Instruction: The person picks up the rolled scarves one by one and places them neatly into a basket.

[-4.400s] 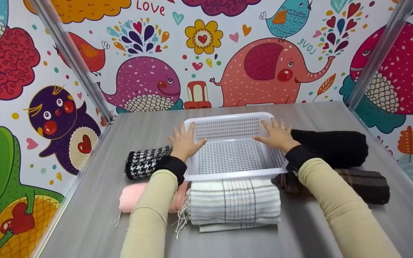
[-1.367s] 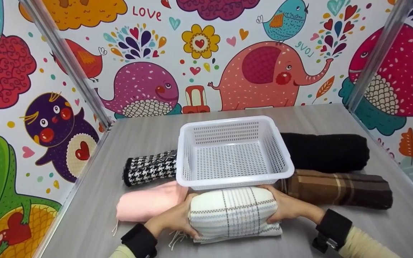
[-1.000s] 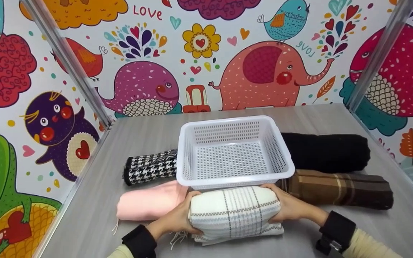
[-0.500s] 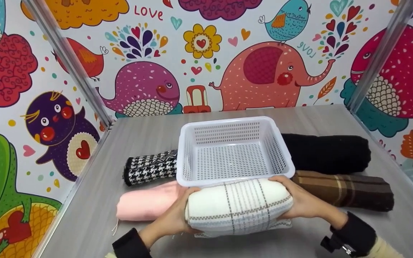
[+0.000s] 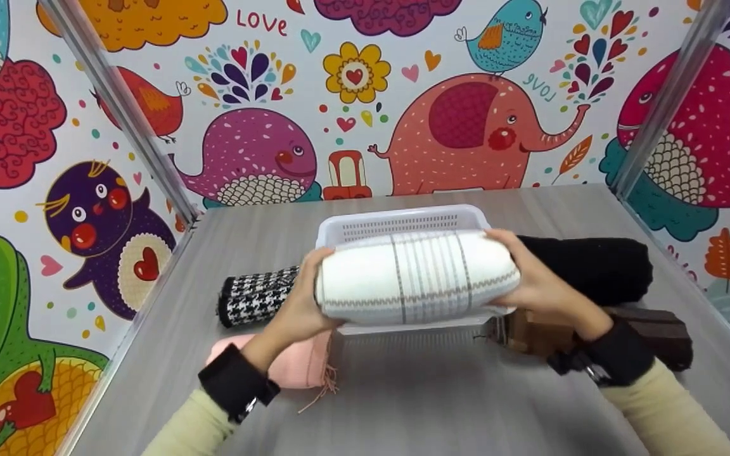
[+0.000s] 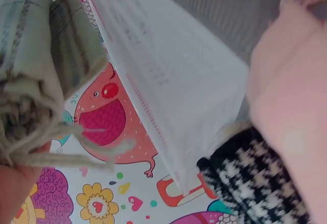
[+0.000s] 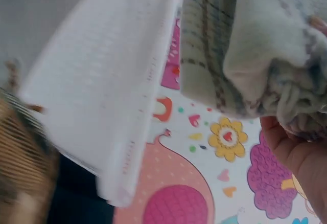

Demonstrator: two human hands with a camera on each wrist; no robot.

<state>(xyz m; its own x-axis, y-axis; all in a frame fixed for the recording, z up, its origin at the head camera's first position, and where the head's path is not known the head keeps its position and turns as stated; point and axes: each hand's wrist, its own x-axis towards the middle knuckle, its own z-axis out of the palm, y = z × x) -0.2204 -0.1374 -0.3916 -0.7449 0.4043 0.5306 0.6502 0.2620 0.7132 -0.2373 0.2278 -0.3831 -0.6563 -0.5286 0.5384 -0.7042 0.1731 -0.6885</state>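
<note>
Both hands hold a rolled white scarf with grey and blue stripes, one at each end. My left hand grips its left end and my right hand its right end. The roll is raised over the white plastic basket and covers most of its inside in the head view. In the left wrist view, fringe strands hang from the scarf's rolled end. The right wrist view has the fingers under the other end of the roll, beside the basket's wall.
Left of the basket lie a black-and-white houndstooth roll and a pink fringed roll. On its right are a black roll and a brown plaid roll. Patterned panels stand around the grey table.
Earlier the hands were spread at the basket's rim; then they took hold of the striped scarf in front of it. Since then the scarf has gone up and forward over the basket.
</note>
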